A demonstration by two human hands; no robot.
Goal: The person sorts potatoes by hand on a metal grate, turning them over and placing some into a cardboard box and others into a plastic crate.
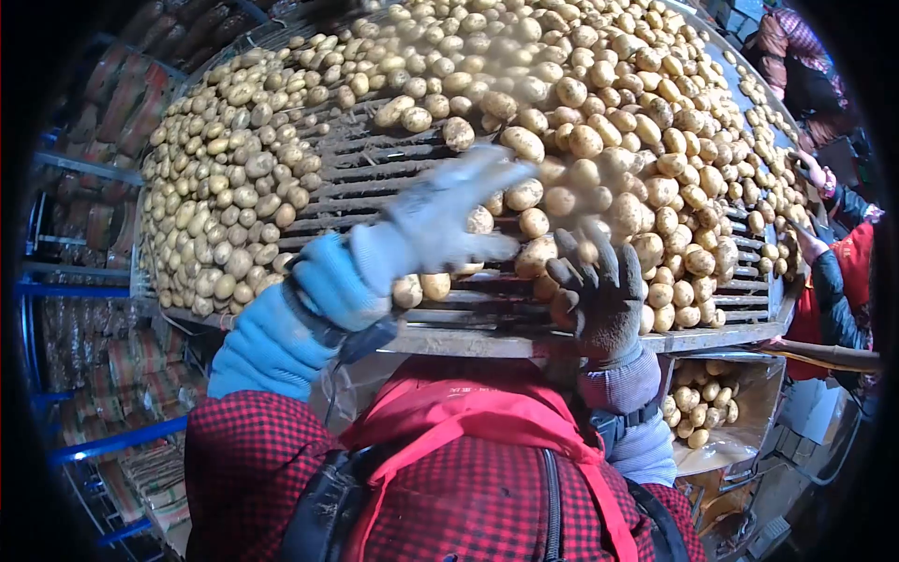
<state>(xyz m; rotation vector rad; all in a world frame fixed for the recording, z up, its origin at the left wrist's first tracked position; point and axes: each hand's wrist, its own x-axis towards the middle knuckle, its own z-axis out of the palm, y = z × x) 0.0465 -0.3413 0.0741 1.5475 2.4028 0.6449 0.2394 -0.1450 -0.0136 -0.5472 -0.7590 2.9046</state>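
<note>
At the far left stands a blue metal rack (80, 289) with packed sacks. Next to it, smaller potatoes (234, 201) lie heaped on the slatted counter (361, 173), whose dirt-streaked bars show between this heap and the next. Over those bars, the gloved left hand (454, 211) is open, thumb apart from the blurred fingers, close to several potatoes; it grips none that shows. The gloved right hand (604, 290) spreads its fingers at the near edge of the larger potatoes (655, 192); whether it touches one is unclear. Below the counter's rim, a lined box (740, 450) holds more potatoes. At the far right, another person (847, 262) reaches toward the heap.
</note>
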